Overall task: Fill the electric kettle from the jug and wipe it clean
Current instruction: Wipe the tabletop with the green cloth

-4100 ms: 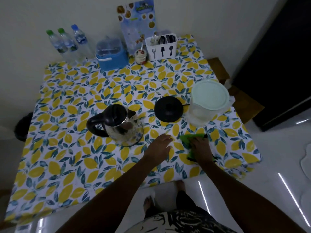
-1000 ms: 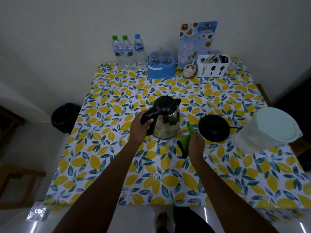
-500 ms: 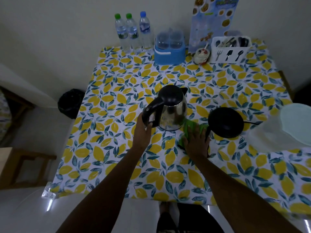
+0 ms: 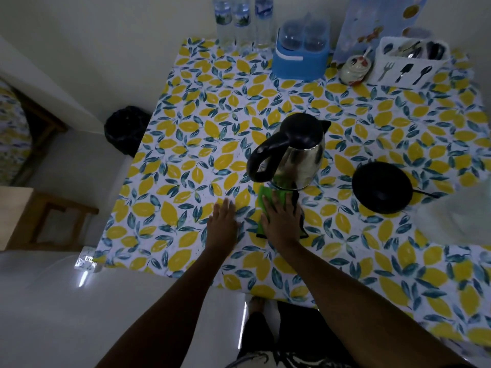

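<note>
A steel electric kettle (image 4: pixel 300 155) with a black lid and handle stands near the middle of the lemon-print table (image 4: pixel 186 160), handle pointing left. My right hand (image 4: pixel 280 217) lies flat on a green cloth (image 4: pixel 265 200) pressed on the table just in front of the kettle's foot. My left hand (image 4: pixel 221 221) rests flat on the tablecloth beside it, fingers spread, holding nothing. The kettle's black round base (image 4: pixel 380 187) lies to the right with its cord. The translucent jug (image 4: pixel 457 216) is a pale blur at the right edge.
Along the far edge stand three water bottles (image 4: pixel 240 19), a blue container (image 4: pixel 300 57), a small jar (image 4: pixel 354 69), a white cutlery holder (image 4: pixel 409 65) and a menu card (image 4: pixel 372 25). A black bin (image 4: pixel 127 128) and a wooden stool (image 4: pixel 42 219) are on the floor to the left.
My left hand has let go of the kettle handle and dropped flat onto the table. My right hand slid the green cloth leftward, in front of the kettle. The view has tilted down.
</note>
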